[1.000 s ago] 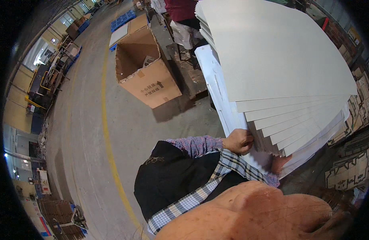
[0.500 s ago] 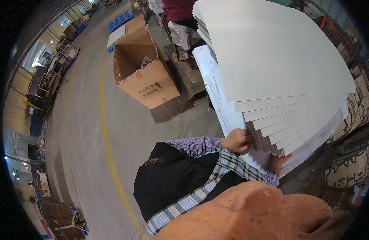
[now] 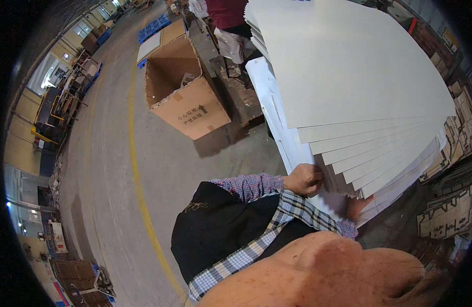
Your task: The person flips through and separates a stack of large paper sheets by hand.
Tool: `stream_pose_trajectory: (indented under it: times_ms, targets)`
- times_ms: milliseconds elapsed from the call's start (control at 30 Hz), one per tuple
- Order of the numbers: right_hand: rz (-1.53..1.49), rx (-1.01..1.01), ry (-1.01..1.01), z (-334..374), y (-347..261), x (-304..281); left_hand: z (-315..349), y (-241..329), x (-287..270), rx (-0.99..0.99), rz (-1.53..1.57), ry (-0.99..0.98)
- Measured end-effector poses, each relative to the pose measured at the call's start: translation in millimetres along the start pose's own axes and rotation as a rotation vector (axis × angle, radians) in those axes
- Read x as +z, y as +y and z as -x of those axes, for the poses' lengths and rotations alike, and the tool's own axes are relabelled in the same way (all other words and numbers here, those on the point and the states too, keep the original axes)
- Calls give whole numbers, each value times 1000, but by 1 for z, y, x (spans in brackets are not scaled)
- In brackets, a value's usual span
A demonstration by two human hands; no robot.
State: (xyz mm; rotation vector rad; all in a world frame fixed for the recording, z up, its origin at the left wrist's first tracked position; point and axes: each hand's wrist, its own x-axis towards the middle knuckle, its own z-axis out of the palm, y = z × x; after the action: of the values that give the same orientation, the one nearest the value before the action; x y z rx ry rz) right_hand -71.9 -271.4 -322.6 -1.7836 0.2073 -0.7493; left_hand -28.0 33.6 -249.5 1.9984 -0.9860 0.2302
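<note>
A tall stack of large pale grey cardboard sheets (image 3: 358, 77) lies at the right, its near edges fanned out like steps. My left hand (image 3: 303, 180) is closed, its fingers curled at the near left edge of the stack. At the near corner, my right hand (image 3: 356, 207) grips the sheets from beside and below; most of its fingers are hidden by them. White sheets (image 3: 274, 110) stick out beneath the stack on the left and near sides.
An open brown carton (image 3: 192, 110) stands on the floor ahead to the left, with a pale scrap inside. Beyond it lie boards on a blue pallet (image 3: 154, 26). Another person in a dark red top (image 3: 227, 13) is at the far side. Cut boards (image 3: 448, 215) are piled at the right.
The fanned cardboard sheets have shifted very slightly left and away, and a bit of blue now shows at their far edge. Both hands keep nearly the same place.
</note>
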Motion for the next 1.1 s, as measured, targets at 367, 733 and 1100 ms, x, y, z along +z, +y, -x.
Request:
stream_pose_trajectory:
  times_ms: [367, 733, 1100]
  targets:
    - [68, -4, -2, -1, -10, 2, -4, 7, -1, 48, 82, 134]
    - [419, -337, 119, 11, 55, -8, -2, 3, 1, 72, 36, 124]
    - [-36, 46, 38, 1, 9, -1, -5, 4, 3, 57, 74, 157]
